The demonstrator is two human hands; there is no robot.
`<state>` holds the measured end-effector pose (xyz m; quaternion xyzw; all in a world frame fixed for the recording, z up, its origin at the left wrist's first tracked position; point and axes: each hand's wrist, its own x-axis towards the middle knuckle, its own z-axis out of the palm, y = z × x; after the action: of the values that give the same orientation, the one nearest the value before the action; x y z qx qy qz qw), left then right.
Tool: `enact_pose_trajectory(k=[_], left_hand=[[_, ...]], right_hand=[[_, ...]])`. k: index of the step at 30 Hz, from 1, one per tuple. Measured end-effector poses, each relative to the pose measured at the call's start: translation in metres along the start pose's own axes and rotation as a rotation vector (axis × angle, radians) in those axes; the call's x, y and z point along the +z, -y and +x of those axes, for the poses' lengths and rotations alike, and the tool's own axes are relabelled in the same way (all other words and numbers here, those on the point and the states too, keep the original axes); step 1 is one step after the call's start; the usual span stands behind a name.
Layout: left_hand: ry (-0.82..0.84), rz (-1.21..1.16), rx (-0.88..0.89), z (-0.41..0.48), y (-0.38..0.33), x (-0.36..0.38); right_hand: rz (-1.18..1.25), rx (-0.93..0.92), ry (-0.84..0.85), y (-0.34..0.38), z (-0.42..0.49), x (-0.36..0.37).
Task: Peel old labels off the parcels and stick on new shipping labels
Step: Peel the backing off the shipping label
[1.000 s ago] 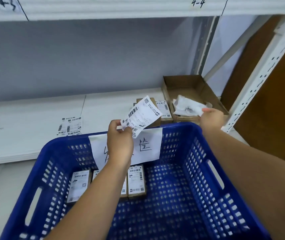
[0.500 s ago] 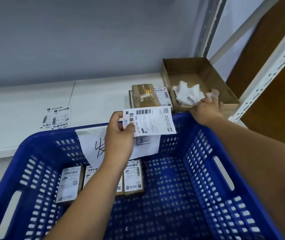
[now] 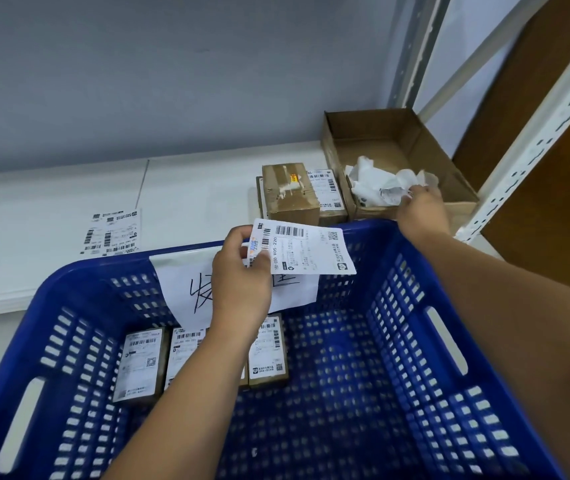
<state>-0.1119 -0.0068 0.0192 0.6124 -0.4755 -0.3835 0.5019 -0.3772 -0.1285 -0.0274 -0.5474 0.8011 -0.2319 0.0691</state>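
I hold the label [image 3: 302,247] by its left end, printed side up, my left hand's [image 3: 242,282] thumb and fingers [image 3: 238,237] clamped on it, above the far rim of the blue basket [image 3: 397,341]. A handwritten sign [image 3: 179,289] hangs on the basket's far wall just below. Three labelled parcels [image 3: 139,365] lie side by side on the basket floor under my left arm. Past the rim, on the white shelf [image 3: 190,188], sit a taped parcel [image 3: 288,192] and a labelled one [image 3: 328,192] beside it. My right hand [image 3: 422,209] reaches into the open carton [image 3: 397,133], touching the crumpled paper [image 3: 373,185]; whether those fingers grip it I cannot tell. A label sheet [image 3: 112,232] lies on the shelf to the left.
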Motion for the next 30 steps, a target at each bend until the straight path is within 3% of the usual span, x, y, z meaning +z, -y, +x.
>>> enact_pose_trajectory(k=[9,16,25,28,30], left_hand=[[0.032,-0.030,-0.031,-0.002,0.003,0.003],[0.036,-0.041,-0.050,-0.001,0.007,0.002],[0.022,-0.097,-0.070,0.002,0.005,-0.002],[-0.009,-0.117,-0.081,0.004,0.005,-0.003],[-0.029,-0.145,-0.087,0.009,0.003,-0.006]], right_hand=[[0.182,0.057,-0.188,0.006,-0.002,-0.011],[0.186,0.021,-0.006,0.003,-0.007,0.001],[0.122,-0.134,-0.300,0.038,-0.012,-0.008],[0.355,-0.157,-0.130,0.063,-0.014,-0.015],[0.543,-0.162,0.199,0.082,-0.018,-0.022]])
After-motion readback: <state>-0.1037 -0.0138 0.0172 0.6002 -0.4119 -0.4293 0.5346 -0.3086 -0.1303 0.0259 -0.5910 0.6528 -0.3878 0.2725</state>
